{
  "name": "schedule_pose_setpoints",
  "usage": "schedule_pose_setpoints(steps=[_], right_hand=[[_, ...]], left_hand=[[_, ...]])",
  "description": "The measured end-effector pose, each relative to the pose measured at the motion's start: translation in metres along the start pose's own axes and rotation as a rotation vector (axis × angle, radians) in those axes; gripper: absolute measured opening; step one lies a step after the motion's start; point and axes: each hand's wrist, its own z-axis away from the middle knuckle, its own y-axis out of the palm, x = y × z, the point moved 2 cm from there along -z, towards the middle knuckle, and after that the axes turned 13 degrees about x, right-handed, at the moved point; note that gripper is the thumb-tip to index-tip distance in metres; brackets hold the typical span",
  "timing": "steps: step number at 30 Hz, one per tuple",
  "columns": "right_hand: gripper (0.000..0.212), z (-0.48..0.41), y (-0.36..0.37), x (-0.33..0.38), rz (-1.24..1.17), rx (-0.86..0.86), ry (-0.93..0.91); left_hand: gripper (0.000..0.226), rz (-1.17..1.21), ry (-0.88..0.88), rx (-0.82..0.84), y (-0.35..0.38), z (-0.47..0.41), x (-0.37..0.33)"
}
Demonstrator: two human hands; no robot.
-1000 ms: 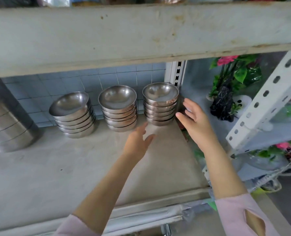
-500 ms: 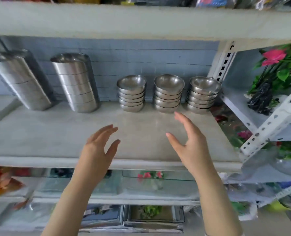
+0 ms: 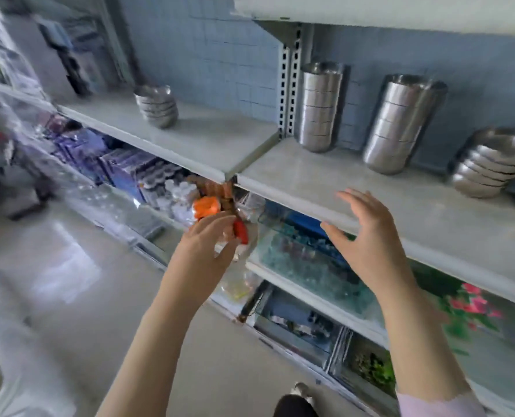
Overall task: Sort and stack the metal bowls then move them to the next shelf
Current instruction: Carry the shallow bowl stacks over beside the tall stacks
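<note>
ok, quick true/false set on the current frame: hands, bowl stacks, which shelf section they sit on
1. Neither the left hand nor the right hand holds a bowl. True.
2. The left shelf section carries three bowl stacks. False: only one small bowl stack shows there.
3. A tall bowl stack stands on the right shelf section, beside the slotted upright. True.
4. The right hand grips the shallow bowl stack at far right. False: the hand hovers open at the shelf's front edge, well apart from that stack.
</note>
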Motion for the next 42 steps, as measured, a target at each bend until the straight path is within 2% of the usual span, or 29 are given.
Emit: schedule_pose_setpoints(steps=[6,11,18,24,28,33,36,39,42], right_hand=[[0.049,-0.091,0.08,0.058,-0.021,0.061,-0.151],[0.051,-0.191,0.149,0.085,-0.048,0.095,-0.212],[0.047,-0.366,0.215,0.125,-0.171,0.109,-0.196],[0.047,-0.456,0.269,0.152,-0.254,0.16,-0.148],[0.055,-0.502,0.309,0.158,-0.417,0.216,0.008],[0.075,-0.546,0.352,0.169,-0.646,0.183,0.201],[0.092,-0.562,0.368,0.177,-0.751,0.17,0.241],[0.094,-0.568,0.38,0.181,-0.81,0.142,0.248],[0.086,-0.565,0.386,0.185,-0.78,0.092,0.24]], left_hand=[[0.046,0.002,-0.151,-0.11,-0.051,-0.01,0.091],[0.047,0.005,-0.219,-0.14,-0.09,-0.071,0.17],[0.05,-0.011,-0.234,-0.186,-0.161,-0.196,0.262],[0.051,0.063,-0.267,-0.207,-0.193,-0.271,0.34],[0.061,0.189,-0.243,-0.126,-0.2,-0.343,0.387],[0.099,0.447,-0.085,0.05,-0.205,-0.434,0.435],[0.113,0.546,-0.001,0.162,-0.208,-0.472,0.455],[0.104,0.554,0.161,0.249,-0.207,-0.494,0.47],[0.098,0.628,0.22,0.297,-0.203,-0.501,0.477]])
